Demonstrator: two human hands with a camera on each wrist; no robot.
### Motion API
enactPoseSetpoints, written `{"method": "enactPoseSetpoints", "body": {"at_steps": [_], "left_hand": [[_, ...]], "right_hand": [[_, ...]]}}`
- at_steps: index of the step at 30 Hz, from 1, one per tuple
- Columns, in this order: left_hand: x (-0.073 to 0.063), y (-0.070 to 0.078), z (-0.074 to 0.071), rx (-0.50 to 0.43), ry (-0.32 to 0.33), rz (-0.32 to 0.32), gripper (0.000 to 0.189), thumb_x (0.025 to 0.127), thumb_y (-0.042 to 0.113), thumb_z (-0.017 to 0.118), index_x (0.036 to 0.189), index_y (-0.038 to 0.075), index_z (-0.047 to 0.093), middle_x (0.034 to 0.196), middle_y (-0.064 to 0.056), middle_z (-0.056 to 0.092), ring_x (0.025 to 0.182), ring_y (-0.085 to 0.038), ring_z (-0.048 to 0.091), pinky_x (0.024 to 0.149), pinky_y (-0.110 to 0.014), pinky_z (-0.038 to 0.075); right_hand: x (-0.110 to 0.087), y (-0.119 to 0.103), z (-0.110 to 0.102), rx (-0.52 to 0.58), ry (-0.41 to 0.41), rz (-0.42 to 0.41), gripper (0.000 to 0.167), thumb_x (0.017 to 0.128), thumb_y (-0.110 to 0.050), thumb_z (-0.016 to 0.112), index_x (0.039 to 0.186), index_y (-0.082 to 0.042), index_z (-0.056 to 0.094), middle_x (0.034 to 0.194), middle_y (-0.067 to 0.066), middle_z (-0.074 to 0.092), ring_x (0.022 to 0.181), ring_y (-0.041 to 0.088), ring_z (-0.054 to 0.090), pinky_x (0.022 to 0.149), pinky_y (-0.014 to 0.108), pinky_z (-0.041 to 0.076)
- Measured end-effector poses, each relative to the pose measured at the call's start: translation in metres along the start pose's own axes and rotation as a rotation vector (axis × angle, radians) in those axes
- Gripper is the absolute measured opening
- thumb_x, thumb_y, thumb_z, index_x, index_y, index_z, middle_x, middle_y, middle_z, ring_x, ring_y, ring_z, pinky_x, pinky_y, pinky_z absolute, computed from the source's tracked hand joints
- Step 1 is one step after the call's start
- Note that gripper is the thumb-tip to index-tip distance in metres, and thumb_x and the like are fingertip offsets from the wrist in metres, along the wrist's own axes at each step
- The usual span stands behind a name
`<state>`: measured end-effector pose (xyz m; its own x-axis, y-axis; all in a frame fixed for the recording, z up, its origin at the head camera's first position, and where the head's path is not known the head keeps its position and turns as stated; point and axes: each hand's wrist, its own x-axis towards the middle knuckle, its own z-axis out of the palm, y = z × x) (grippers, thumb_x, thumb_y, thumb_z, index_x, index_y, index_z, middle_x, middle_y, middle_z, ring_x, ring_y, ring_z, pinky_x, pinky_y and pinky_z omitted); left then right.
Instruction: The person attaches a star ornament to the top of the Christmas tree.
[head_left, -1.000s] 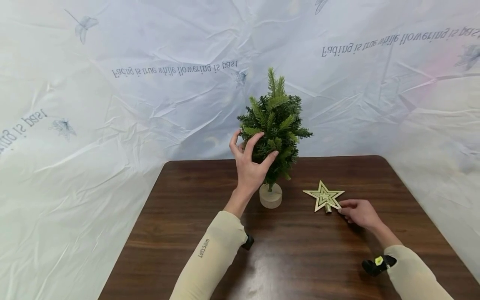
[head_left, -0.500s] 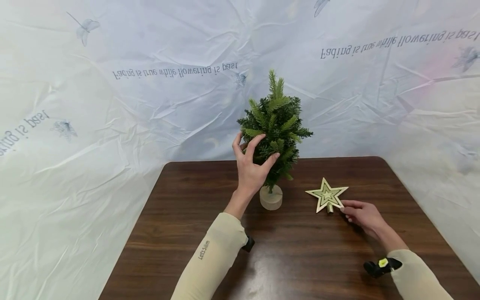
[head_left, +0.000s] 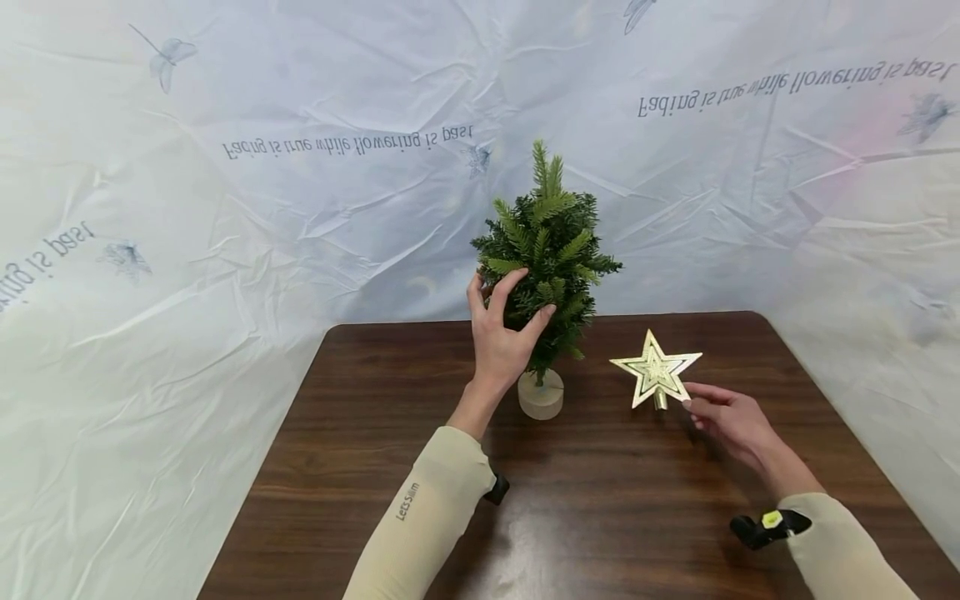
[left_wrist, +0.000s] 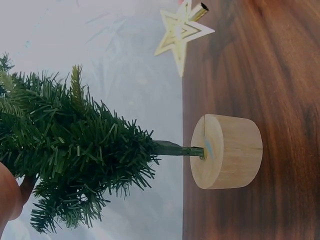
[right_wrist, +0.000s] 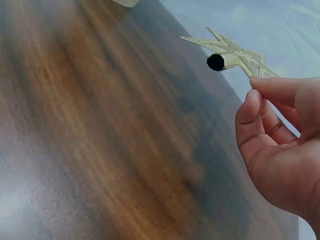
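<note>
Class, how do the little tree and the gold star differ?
The tree is green and bushy; the star, gold and five-pointed. The tree is larger than the star. The tree stands on the table; the star is held above it. A hand holds each: left hand, tree; right hand, star.

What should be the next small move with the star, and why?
I would probably raise the gold star toward the bare tip of the tree: the right hand pinches it by one point, its socket is open, and the left hand holds the tree.
</note>
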<state>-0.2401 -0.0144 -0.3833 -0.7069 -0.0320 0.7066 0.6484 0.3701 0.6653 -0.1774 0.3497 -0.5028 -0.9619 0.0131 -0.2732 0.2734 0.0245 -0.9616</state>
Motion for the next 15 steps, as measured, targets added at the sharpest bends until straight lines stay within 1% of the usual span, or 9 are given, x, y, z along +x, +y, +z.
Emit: {"method": "enactPoseSetpoints", "body": {"at_steps": [4, 8, 15], "left_hand": [[0.001, 0.000, 0.000, 0.003, -0.003, 0.005, 0.056, 0.093, 0.027, 0.083, 0.144, 0.021, 0.061, 0.159, -0.023, 0.036, 0.158, -0.047, 0.023, 0.115, -0.071, 0.035], [0.001, 0.000, 0.000, 0.005, -0.004, 0.000, 0.056, 0.093, 0.027, 0.083, 0.144, 0.021, 0.061, 0.159, -0.023, 0.037, 0.158, -0.047, 0.023, 0.115, -0.071, 0.035], [0.000, -0.001, 0.000, 0.005, -0.006, 0.001, 0.055, 0.093, 0.026, 0.082, 0.143, 0.021, 0.061, 0.157, -0.023, 0.041, 0.158, -0.047, 0.025, 0.115, -0.071, 0.035]], "right_hand": [[0.000, -0.009, 0.002, 0.014, -0.001, -0.029, 0.028, 0.101, -0.009, 0.072, 0.111, -0.035, 0.078, 0.091, -0.011, 0.074, 0.079, 0.007, 0.065, 0.070, 0.025, 0.058], [-0.001, -0.018, 0.004, 0.042, 0.000, -0.051, 0.028, 0.100, -0.009, 0.074, 0.110, -0.035, 0.078, 0.090, -0.010, 0.075, 0.078, 0.007, 0.067, 0.070, 0.025, 0.058], [-0.003, -0.032, 0.009, 0.096, 0.001, -0.100, 0.030, 0.099, -0.005, 0.074, 0.111, -0.031, 0.080, 0.087, -0.009, 0.074, 0.075, 0.007, 0.066, 0.067, 0.023, 0.057]]}}
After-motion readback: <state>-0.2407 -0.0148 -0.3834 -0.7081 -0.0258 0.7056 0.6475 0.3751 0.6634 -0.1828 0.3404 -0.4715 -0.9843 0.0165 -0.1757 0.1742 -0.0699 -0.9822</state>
